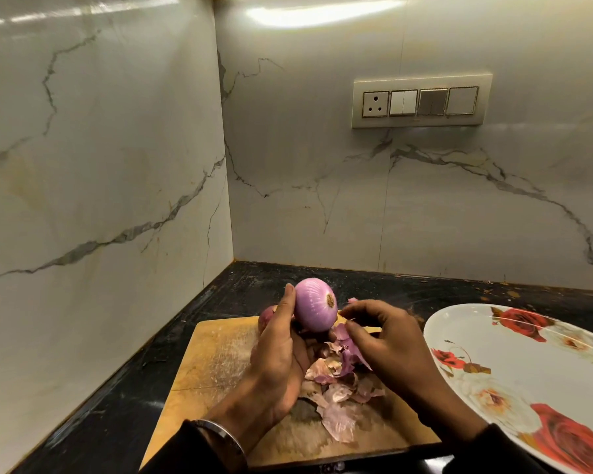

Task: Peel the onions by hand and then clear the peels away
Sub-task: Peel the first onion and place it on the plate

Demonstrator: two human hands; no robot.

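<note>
Dark table (124, 388) at lower frame carries a flowered plate (514, 350) at right and a wooden board (213, 354) at centre. Peels (339, 381) lie heaped on the board. Left hand (281, 350) grasps the peeled onion (315, 304) above it; right hand (387, 340) pinches a peel scrap.

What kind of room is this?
Most likely a home kitchen corner: a dark countertop with a wooden cutting board, a peeled onion over onion peels, and a flowered plate.
</note>
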